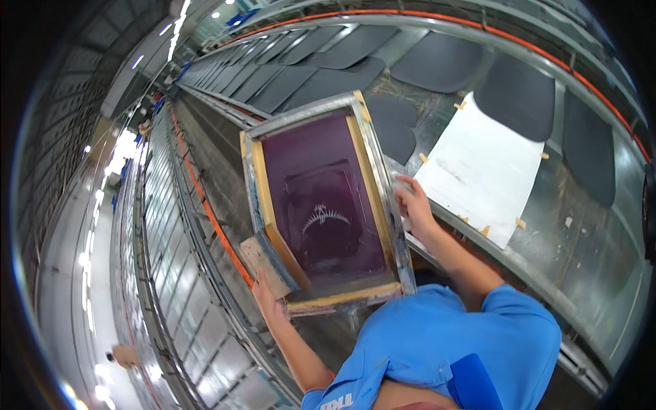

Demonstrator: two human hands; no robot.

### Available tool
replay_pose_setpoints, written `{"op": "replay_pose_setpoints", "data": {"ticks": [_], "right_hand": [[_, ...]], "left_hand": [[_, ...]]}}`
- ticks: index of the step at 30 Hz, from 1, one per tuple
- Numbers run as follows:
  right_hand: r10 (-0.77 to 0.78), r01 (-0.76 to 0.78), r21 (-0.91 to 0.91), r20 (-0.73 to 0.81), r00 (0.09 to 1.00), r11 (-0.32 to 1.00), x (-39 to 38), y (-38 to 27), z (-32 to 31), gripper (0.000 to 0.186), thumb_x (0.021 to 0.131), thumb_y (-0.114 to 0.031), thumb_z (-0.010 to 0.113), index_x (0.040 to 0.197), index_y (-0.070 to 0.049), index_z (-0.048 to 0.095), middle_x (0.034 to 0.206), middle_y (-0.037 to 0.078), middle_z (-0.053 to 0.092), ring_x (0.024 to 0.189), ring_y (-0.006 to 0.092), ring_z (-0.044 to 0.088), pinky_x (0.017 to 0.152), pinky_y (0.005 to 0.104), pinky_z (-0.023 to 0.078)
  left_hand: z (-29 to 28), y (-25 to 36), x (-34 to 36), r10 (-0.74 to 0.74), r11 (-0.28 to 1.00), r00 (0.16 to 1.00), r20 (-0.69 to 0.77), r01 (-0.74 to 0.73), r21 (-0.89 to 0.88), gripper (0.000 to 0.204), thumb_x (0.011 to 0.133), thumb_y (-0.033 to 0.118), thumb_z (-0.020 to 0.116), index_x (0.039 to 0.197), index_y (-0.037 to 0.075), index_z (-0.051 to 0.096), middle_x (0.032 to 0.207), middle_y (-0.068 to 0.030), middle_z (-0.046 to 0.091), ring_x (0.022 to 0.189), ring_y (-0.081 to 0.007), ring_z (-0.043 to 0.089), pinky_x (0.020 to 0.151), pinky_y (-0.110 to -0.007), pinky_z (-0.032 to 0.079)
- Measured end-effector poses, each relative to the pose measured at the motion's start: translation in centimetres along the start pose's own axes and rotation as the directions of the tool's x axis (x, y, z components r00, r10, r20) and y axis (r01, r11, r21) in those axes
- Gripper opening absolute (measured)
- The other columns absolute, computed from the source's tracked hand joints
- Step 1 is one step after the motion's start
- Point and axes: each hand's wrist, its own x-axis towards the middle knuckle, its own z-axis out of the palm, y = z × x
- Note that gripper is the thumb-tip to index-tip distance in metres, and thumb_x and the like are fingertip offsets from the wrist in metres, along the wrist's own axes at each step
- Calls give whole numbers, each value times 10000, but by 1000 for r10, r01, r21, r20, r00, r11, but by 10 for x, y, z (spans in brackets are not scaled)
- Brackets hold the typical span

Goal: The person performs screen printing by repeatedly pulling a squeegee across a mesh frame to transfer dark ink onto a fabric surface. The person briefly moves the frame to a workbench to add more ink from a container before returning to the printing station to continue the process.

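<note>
I hold up a screen printing frame (366, 148) with purple mesh (318, 242) bearing a pale arched design and tape along its edges. My left hand (270, 294) grips a squeegee (263, 256) with a light wooden handle at the frame's lower left. My right hand (415, 208) has bent fingers on the frame's right edge. Right of it, a white sheet (478, 171) with small tape tabs lies on the metal table (540, 253), partly under a dark rounded-corner panel (509, 102).
Rows of dark panels (430, 58) line the long table to its far end. An orange rail (219, 225) and another long metal table (184, 307) run on my left. A person (145, 128) stands far down the aisle. Lights line the ceiling.
</note>
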Motion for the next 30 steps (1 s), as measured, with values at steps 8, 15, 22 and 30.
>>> {"op": "replay_pose_setpoints", "data": {"ticks": [8, 15, 22, 30], "right_hand": [[-78, 58, -287, -57, 995, 956, 119, -44, 10, 373, 965, -192, 653, 1322, -131, 562, 726, -61, 468, 592, 43, 408, 521, 231, 302], [-564, 284, -537, -480, 671, 795, 214, -42, -49, 316, 922, -202, 684, 1218, -97, 648, 779, 20, 619, 673, 116, 561, 629, 277, 458], [-661, -68, -714, -676, 326, 697, 259, -13, -81, 287, 920, -238, 662, 1179, -119, 696, 709, 75, 635, 634, 149, 563, 633, 317, 459], [-674, -147, -704, -708, 209, 695, 265, 19, -88, 244, 944, -203, 621, 1151, -103, 704, 622, 54, 601, 553, 135, 526, 574, 333, 431]], "left_hand": [[120, 45, 162, -46, 995, 975, 215, 65, -79, 567, 1014, 385, 600, 1328, -84, 545, 1241, -158, 652, 1080, -265, 670, 920, -389, 548], [316, 12, 299, -177, 983, 823, 539, 169, 65, 617, 999, 432, 617, 1339, -77, 535, 1253, -168, 655, 1089, -278, 671, 922, -413, 547], [440, -50, 395, -396, 915, 531, 749, 294, 275, 606, 982, 435, 643, 1300, -74, 557, 1204, -150, 673, 1061, -252, 680, 918, -391, 550], [470, -87, 422, -565, 824, 386, 729, 241, 512, 647, 967, 483, 647, 1272, -82, 575, 1171, -144, 688, 1033, -239, 691, 897, -375, 553]]}}
